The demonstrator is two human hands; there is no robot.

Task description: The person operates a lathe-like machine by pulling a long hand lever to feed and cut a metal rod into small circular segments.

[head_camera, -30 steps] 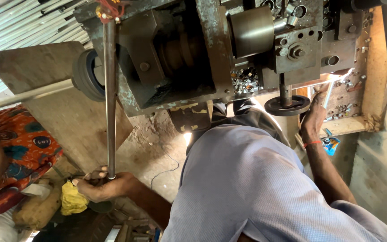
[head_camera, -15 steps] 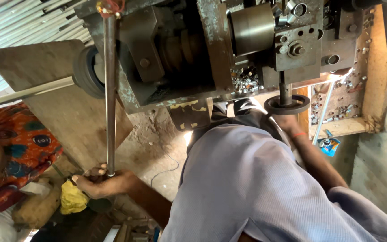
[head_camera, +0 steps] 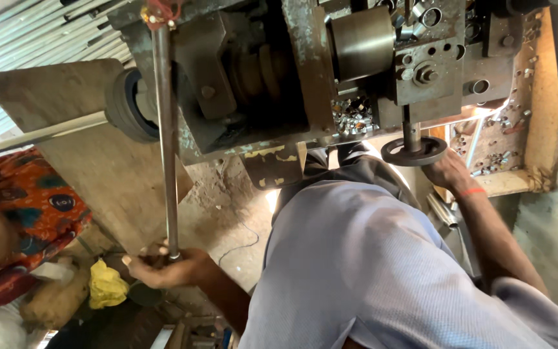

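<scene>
Left hand [head_camera: 166, 268] closed around the lower end of a long lever [head_camera: 166, 142], right hand [head_camera: 444, 171] gripping a small handwheel [head_camera: 414, 152] under the machine [head_camera: 279, 71], lever hanging from the machine's left side

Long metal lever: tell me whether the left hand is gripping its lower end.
Yes, the left hand is closed around the bottom end of the long metal lever.

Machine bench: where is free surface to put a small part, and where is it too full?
Bare room shows on the tilted wooden board, between the black wheel and the corrugated sheets. Crowded: the tray strewn with metal bits beside the right hand, and the machine block.
</scene>
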